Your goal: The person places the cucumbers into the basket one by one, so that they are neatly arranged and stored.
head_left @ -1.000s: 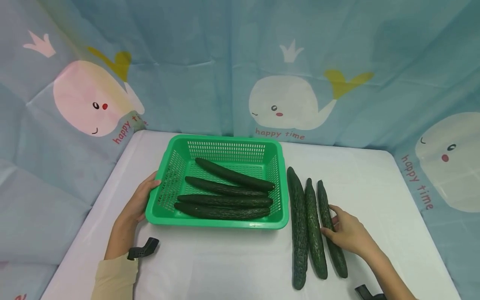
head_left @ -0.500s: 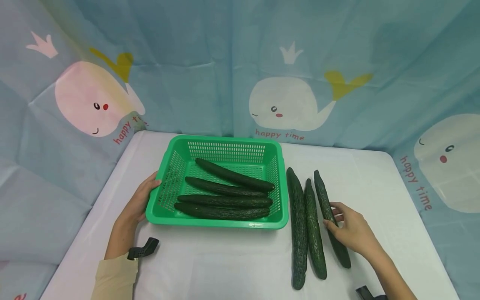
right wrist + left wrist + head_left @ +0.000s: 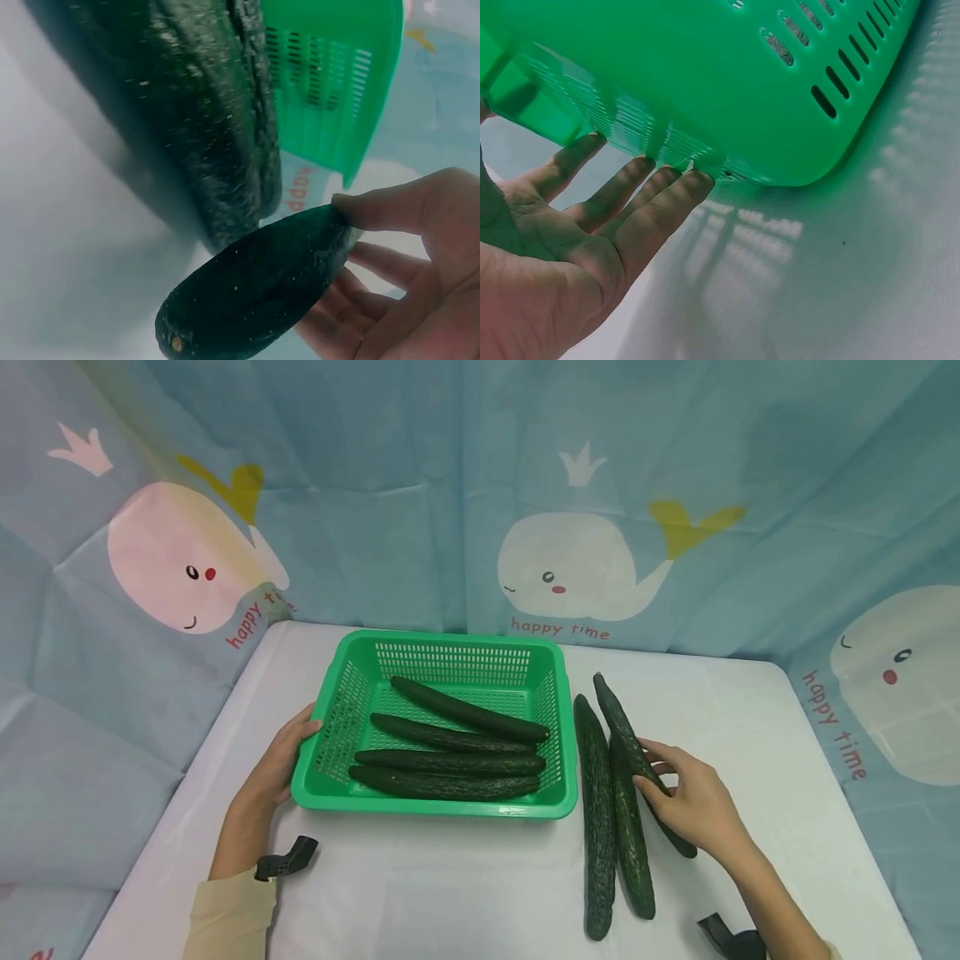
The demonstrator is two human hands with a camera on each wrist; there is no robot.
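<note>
Right hand: grip narrow, thumb and fingers pinching one cucumber, slanted above the far end of a neighbouring cucumber; contact there cannot be determined. Left hand: holds the basket by its left side. Four cucumbers lie inside; two rest on the tabletop, right of it.

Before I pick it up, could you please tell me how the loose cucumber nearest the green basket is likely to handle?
That loose cucumber is probably stiff, since the held cucumber shows no sag. Its rounded body may roll if pushed, though the neighbouring cucumber could block it on one side. Its bumpy skin should limit slipping.
</note>
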